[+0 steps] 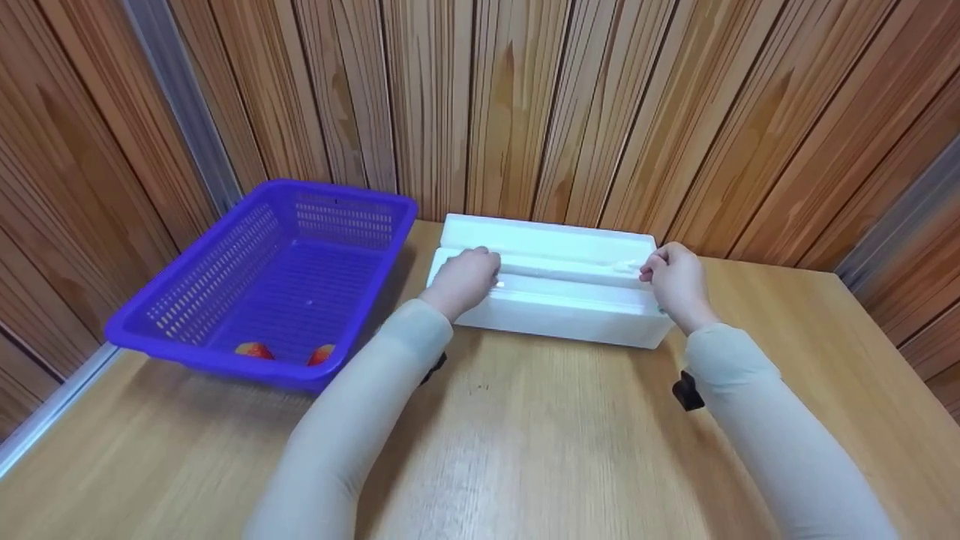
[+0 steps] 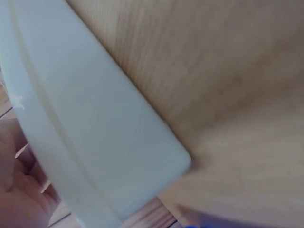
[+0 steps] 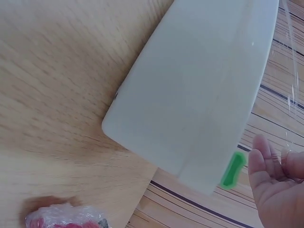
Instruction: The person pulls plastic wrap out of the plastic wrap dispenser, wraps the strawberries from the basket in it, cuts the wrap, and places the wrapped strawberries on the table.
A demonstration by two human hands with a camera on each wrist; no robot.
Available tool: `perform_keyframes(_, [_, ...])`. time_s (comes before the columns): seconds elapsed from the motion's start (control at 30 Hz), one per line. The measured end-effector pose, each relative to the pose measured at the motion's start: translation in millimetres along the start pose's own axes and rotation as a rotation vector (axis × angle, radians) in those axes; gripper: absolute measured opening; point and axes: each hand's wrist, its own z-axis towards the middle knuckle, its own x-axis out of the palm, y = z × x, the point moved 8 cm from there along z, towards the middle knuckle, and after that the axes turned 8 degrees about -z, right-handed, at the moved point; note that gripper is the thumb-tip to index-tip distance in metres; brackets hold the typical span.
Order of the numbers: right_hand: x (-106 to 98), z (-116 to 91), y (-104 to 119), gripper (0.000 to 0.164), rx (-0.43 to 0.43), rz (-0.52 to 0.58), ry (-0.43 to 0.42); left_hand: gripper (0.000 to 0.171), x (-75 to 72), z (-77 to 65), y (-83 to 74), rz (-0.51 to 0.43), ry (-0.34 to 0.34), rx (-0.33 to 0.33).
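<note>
A long white box point(image 1: 562, 324), a cling film dispenser by its look, lies on the table with its lid point(image 1: 551, 231) tipped up at the back. Clear cling film point(image 1: 622, 265) stretches along its open top and glints in the light. Over the left end, my left hand point(image 1: 466, 279) has curled fingers that pinch the film's edge. My right hand point(image 1: 679, 283) pinches the film between thumb and fingertips at the right end. A green slider point(image 3: 233, 171) sticks out beside the box close to the right fingers. The box's inside is mostly hidden.
On the left stands a purple plastic basket point(image 1: 225, 366) with two red-and-yellow round things point(image 1: 255, 350) at its near end. A film-wrapped pack with red contents point(image 3: 69, 219) shows in the right wrist view's lower corner. Wood-patterned panels point(image 1: 510, 112) rise behind the table.
</note>
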Motion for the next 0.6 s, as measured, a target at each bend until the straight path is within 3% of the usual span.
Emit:
perform_keyframes(0.17, [-4, 1, -2, 0.027, -0.008, 0.003, -0.014, 0.018, -8.1, -1.8, 11.8, 0.028, 0.018, -0.042])
perform_keyframes(0.37, [-6, 2, -1, 0.029, -0.075, -0.031, -0.016, 0.033, -15.4, -1.6, 13.5, 0.079, 0.024, -0.054])
perform_keyframes(0.6, [-8, -2, 0, 0.028, -0.108, 0.006, -0.017, 0.035, -26.6, -5.3, 15.5, -0.026, -0.012, -0.081])
